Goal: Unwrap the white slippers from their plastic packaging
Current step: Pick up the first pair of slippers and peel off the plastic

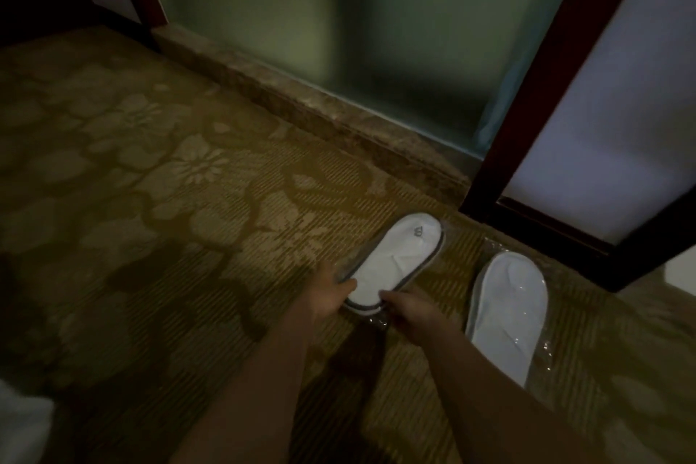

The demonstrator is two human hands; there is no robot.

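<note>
Head view: dim room, looking down at a patterned carpet [180, 169] with both bare forearms reaching forward.
Held slipper [395, 260]: white, flat, long oval with a thin dark edge band and a small printed mark near its far end; it sits mid-frame, just right of centre, at or just above the carpet.
Held slipper axis: long axis runs from near-left to far-right, the rounded far end pointing toward the dark door frame [546, 87].
Plastic wrap [376, 322]: clear, glossy film showing as a crinkled edge at the slipper's near end, between the two hands.
Left hand [327, 294]: fingers curled closed on the slipper's near-left edge, thumb lying on top.
Right hand [410, 313]: fingers bent and pinched closed at the slipper's near end; whether it grips film or the slipper itself, I cannot tell.
Second slipper [508, 309]: white, same long oval shape, lying on the carpet to the right, well apart from the hands, inside shiny clear film with bright creases; its long axis runs near to far, tilted slightly.
Carpet texture: ribbed weave, ochre, with large pale flower shapes.
Far side: stone-like threshold [301, 102] below a frosted glass panel [339, 11].
</note>
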